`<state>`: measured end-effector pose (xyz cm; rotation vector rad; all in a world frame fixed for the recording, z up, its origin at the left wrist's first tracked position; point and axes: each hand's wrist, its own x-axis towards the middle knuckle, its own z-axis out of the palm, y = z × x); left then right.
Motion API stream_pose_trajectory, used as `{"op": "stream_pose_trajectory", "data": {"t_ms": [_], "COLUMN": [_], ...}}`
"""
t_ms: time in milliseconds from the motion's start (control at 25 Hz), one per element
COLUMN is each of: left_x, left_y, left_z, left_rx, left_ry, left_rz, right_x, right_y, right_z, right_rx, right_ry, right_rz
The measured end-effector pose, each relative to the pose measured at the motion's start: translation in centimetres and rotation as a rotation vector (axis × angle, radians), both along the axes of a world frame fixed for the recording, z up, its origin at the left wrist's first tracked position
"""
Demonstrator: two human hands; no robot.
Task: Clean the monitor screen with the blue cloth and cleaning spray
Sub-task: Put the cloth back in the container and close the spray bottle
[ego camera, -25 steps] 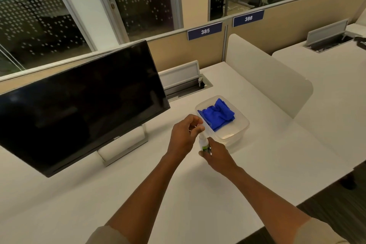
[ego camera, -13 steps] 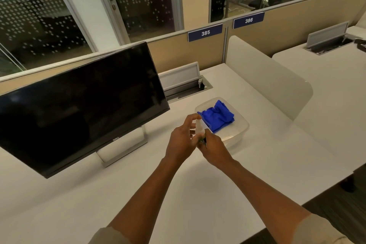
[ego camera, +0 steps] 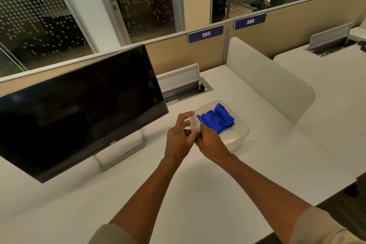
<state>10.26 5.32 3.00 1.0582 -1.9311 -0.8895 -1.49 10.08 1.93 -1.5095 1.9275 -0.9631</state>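
Observation:
A black monitor (ego camera: 79, 105) stands on the white desk at the left, its dark screen tilted towards me. The crumpled blue cloth (ego camera: 217, 118) lies in a clear plastic tub (ego camera: 240, 134) right of the monitor. Both hands meet in front of the tub around a small white spray bottle (ego camera: 194, 123). My right hand (ego camera: 210, 142) grips the bottle's lower body. My left hand (ego camera: 180, 138) pinches its top between thumb and fingers. Most of the bottle is hidden by the hands.
A white rounded divider panel (ego camera: 267, 83) rises behind and right of the tub. An open cable hatch (ego camera: 184, 85) sits in the desk behind the monitor's right edge. The desk's front right edge (ego camera: 326, 198) drops to dark floor.
Both hands have lifted the bottle slightly and drawn closer together; my left hand now wraps the bottle's top more tightly. The view shifted a little.

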Motion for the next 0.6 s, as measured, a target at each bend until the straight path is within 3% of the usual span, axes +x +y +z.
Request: {"op": "stream_pose_trajectory", "data": {"t_ms": [360, 440, 600], "left_x": [-4.2, -5.8, -8.8], "left_y": [-2.0, -2.6, -3.2], "left_z": [0.7, 0.8, 0.3], "left_rx": [0.051, 0.081, 0.047], "left_ry": [-0.013, -0.028, -0.101], "left_rz": [0.005, 0.013, -0.037], "right_x": [-5.7, -7.9, -10.7], "right_y": [-2.1, -2.3, -1.8], "right_z": [4.2, 5.0, 5.6], "right_rx": [0.188, 0.206, 0.041], "right_ry": [0.218, 0.150, 0.022], "right_rz": [0.031, 0.039, -0.029]}}
